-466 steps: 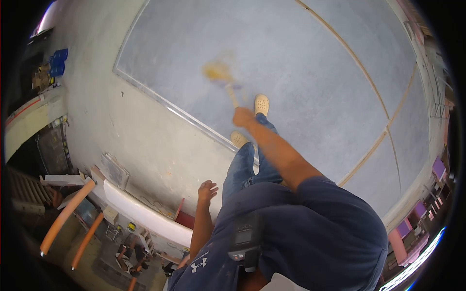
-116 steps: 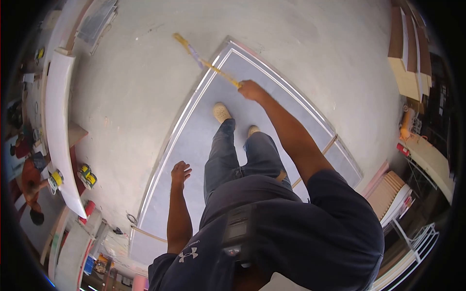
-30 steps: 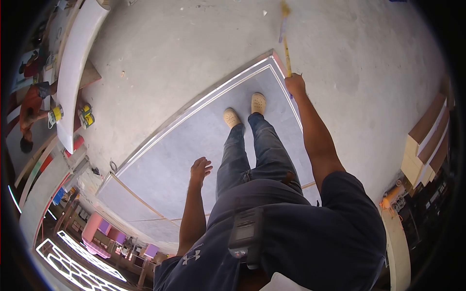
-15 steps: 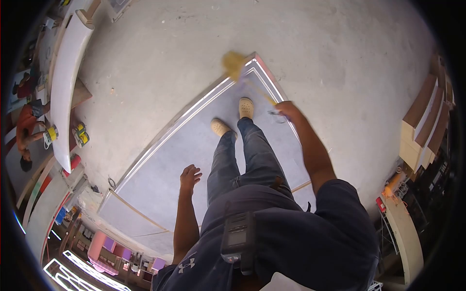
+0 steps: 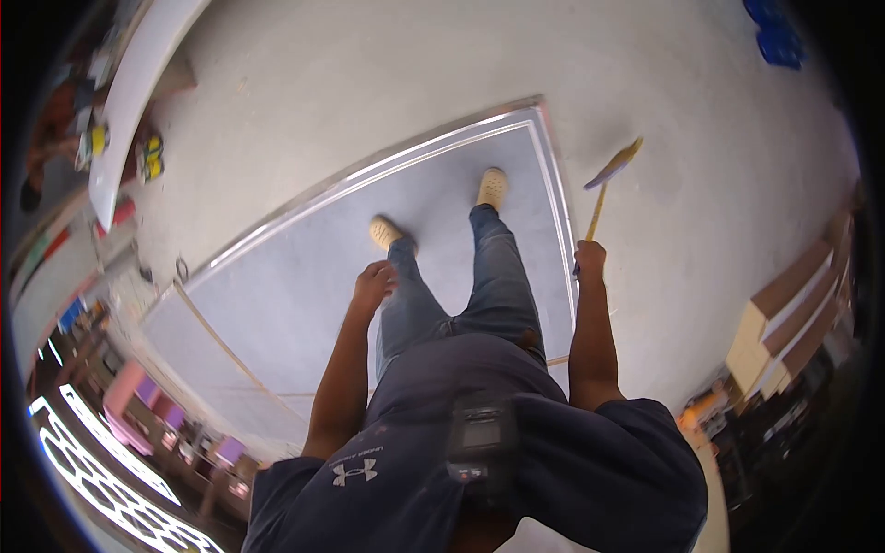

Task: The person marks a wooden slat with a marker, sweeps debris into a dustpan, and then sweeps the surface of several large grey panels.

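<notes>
My right hand (image 5: pixel 590 258) is closed round the yellow handle of a small broom (image 5: pixel 613 170). Its yellow and greyish head points forward, off the right side of the large flat panel (image 5: pixel 304 267). My left hand (image 5: pixel 374 284) hangs beside my left thigh with nothing in it, fingers loosely bent and slightly blurred. Both feet, in tan clogs (image 5: pixel 493 187), stand on the bluish-grey panel, which has a shiny metal-like edge.
A long white curved piece (image 5: pixel 138 101) stands at the left, with a person beside it. Stacked brown and cream boards (image 5: pixel 784 323) are at the right. Blue containers (image 5: pixel 779 41) sit at the far right. Lit white lattice panels (image 5: pixel 120 479) show at lower left.
The broom has swung from the panel's front corner to the right, out over the concrete floor. My left foot has shifted left, and my view has turned slightly.
</notes>
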### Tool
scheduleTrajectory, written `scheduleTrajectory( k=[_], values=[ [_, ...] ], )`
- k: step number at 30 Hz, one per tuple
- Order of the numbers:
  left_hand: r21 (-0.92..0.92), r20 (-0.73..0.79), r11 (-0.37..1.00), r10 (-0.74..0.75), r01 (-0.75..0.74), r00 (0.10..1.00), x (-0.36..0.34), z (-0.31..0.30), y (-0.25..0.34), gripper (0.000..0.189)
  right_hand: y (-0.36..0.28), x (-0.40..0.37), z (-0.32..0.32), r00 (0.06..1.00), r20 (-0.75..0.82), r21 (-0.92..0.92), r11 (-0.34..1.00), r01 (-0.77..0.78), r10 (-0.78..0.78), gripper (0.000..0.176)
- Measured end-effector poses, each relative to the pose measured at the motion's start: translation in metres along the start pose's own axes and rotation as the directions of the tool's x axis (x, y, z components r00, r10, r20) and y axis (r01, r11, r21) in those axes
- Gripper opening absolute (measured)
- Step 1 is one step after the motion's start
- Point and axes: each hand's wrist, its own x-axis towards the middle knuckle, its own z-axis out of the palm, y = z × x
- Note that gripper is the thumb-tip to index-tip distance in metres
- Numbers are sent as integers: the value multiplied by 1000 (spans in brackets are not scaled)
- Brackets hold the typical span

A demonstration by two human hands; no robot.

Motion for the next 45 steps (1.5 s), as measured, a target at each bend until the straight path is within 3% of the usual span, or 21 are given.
scheduleTrajectory(
  k=[2,5,8,12,15,17,20,22,25,26,27,29,30,31,32,35,36,37,40,43,45],
  values=[
    [-34,-7,999,29,-29,1000,4,-20,-16,42,-45,30,30,961,177,579,767,-277,213,14],
    [-111,-24,993,49,-51,999,8,-51,-44,42,-166,23,-34,951,264,719,624,-306,162,17],
    [-195,-19,981,21,-24,1000,18,-92,-91,43,-251,-6,-71,994,104,677,735,-48,-31,25],
    [-390,-62,921,-44,17,997,19,-158,-171,44,-395,-47,-67,919,330,603,797,-30,-216,29],
    [-577,-126,815,-139,42,982,6,-202,-236,44,-516,-70,-11,755,331,461,796,393,-565,30],
    [-669,-156,742,-200,46,967,-6,-225,-284,43,-611,-88,40,603,609,387,857,341,-515,33],
    [-790,-209,612,-321,34,924,-33,-245,-349,41,-717,-89,157,446,718,137,738,661,-534,38],
    [-847,-181,528,-389,57,903,-51,-249,-390,41,-763,-114,157,559,721,50,835,547,-409,42],
    [-862,-109,482,-479,157,871,-65,-244,-438,41,-730,-91,176,738,574,115,928,355,-354,40],
    [-857,-69,476,-487,198,871,-64,-238,-453,42,-704,-75,159,719,610,61,925,376,-333,43],
    [-851,-32,469,-494,236,869,-59,-237,-463,42,-677,-63,134,760,636,11,986,168,-136,45],
    [-794,41,522,-465,311,885,-48,-223,-463,42,-547,-14,96,755,625,102,979,174,-200,42],
    [-778,66,534,-453,330,889,-40,-226,-464,41,-510,-25,55,824,564,181,982,-53,-60,33],
    [-775,63,541,-450,328,891,-30,-231,-459,40,-424,15,53,799,602,66,996,-63,10,31],
    [-791,65,533,-414,300,908,-19,-238,-452,39,-416,-8,7,845,504,-303,953,-23,180,30],
    [-807,-154,588,-288,48,945,21,-252,-429,36,-257,39,-37,895,423,-668,716,205,138,48],
    [-811,-257,577,-212,-92,943,33,-256,-418,35,-320,-8,-85,891,338,-593,804,-50,304,36],
    [-798,-263,590,-161,-121,951,39,-269,-401,41,-335,-43,-112,897,298,-515,846,-137,326,34],
    [-688,-451,634,9,-354,893,37,-286,-344,43,-329,-69,-135,906,326,-288,941,-177,271,27],
    [-829,-429,419,-50,-371,902,6,-283,-313,42,-343,-72,-126,913,368,-77,984,-160,177,21],
    [-670,-570,564,25,-482,821,9,-248,-331,40,-360,-58,-119,923,372,45,992,-119,94,17]
  ],
)
